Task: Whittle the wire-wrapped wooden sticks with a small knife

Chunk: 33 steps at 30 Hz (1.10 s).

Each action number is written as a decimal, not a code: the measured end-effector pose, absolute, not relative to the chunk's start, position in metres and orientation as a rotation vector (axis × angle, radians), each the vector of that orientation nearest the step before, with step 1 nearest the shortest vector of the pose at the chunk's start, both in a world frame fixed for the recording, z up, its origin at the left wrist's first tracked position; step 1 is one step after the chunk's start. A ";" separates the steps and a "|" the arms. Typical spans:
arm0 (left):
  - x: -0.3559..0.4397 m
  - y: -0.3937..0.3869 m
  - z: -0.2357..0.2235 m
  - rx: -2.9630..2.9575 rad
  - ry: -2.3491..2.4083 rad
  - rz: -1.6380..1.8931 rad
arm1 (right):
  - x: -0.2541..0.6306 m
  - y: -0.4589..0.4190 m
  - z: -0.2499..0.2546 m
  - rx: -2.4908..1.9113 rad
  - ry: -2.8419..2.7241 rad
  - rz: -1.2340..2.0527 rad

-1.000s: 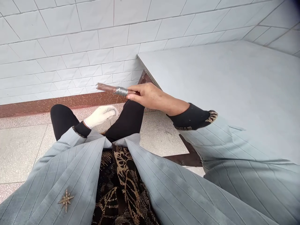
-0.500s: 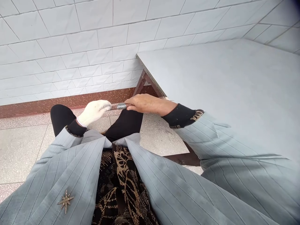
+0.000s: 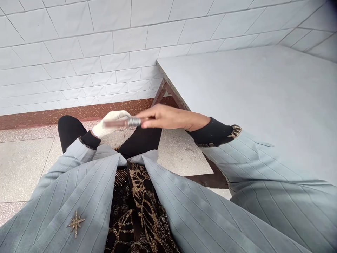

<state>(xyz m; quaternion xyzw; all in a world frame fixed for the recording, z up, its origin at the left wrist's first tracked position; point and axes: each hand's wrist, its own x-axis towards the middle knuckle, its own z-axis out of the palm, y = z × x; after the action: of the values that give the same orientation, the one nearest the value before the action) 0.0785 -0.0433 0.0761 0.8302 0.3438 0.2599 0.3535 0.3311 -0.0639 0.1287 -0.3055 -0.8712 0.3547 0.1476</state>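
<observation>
Looking down past a black trouser knee (image 3: 70, 130), the left hand in a white knit glove (image 3: 112, 123) is curled up right behind a brown rod (image 3: 117, 123) wrapped with silver wire (image 3: 134, 122). The rod's blurred, so I can't really tell if the glove has hold of it. It lies crossways between both hands, over the legs. The bare right hand (image 3: 168, 117) has its fingers (image 3: 149, 113) stretched out, tips at the wire, grip unclear. Grey table top (image 3: 250, 88) off to the right.
</observation>
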 end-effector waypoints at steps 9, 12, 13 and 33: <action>0.088 -0.064 0.069 2.248 0.802 0.533 | 0.336 -0.051 0.128 -1.411 -2.149 0.351; 0.086 -0.064 0.071 2.440 0.886 0.464 | 0.337 -0.048 0.122 -1.519 -2.295 0.143; 0.085 -0.064 0.071 2.514 0.918 0.438 | 0.337 -0.048 0.120 -1.549 -2.354 0.095; 0.070 -0.048 0.071 2.433 1.115 0.597 | 0.322 -0.073 0.138 -0.950 -2.640 0.881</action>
<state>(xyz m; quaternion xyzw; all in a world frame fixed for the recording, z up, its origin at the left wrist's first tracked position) 0.0701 -0.0478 0.0712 0.8696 0.3986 0.2135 0.1983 0.3217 -0.0733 0.1378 -0.3213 -0.8933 0.2980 0.1001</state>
